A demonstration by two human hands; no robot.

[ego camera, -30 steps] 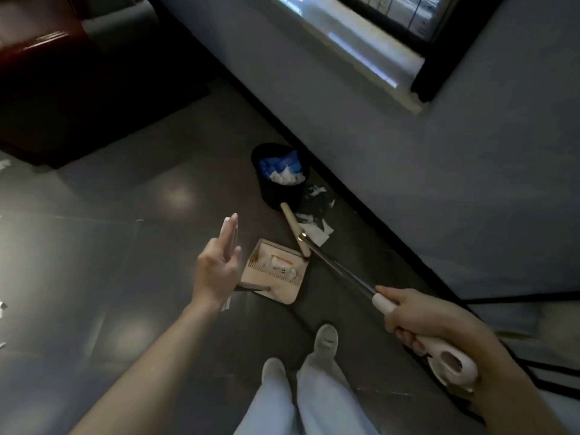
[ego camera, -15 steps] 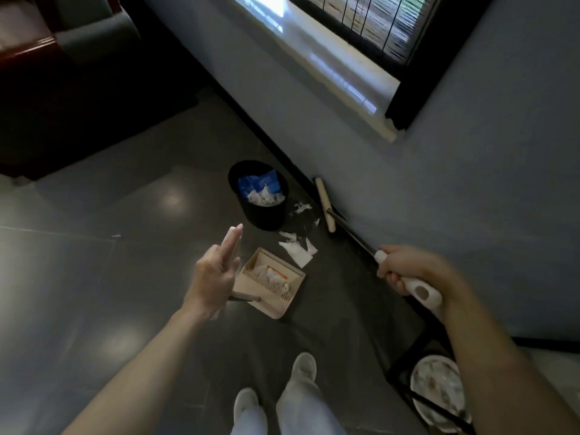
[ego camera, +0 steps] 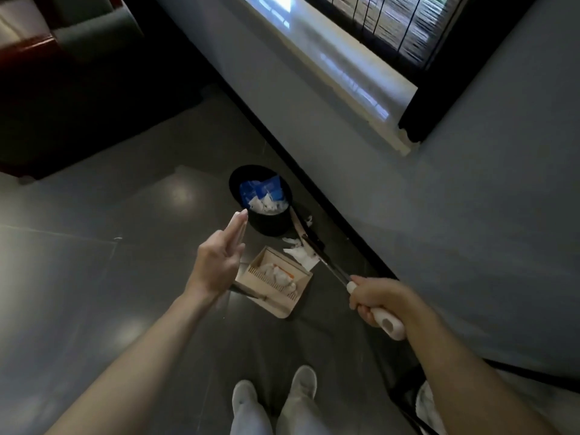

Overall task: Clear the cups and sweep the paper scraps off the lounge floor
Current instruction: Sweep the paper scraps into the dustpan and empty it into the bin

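A tan dustpan (ego camera: 302, 288) stands on the dark floor with several white scraps in it. My left hand (ego camera: 216, 262) holds the top of its long handle, the fingers lying straight along the pale grip. In my right hand (ego camera: 375, 301) I grip the white end of the broom handle. Its dark rod runs up-left to the broom head (ego camera: 297, 226), which lies beside the black bin (ego camera: 266, 226). White paper scraps (ego camera: 299, 255) lie on the floor between the broom head and the dustpan's mouth.
The bin holds blue and white rubbish. A grey wall with a black skirting (ego camera: 345, 221) runs diagonally on the right, under a window sill (ego camera: 345, 73). A dark sofa (ego camera: 47, 89) fills the upper left. My shoes (ego camera: 273, 394) are at the bottom; a black-framed stand (ego camera: 411, 400) is lower right.
The broom head has swung from the skirting to the bin's side, right behind the scraps. My right hand has moved down and nearer to the dustpan. My left hand keeps its hold.
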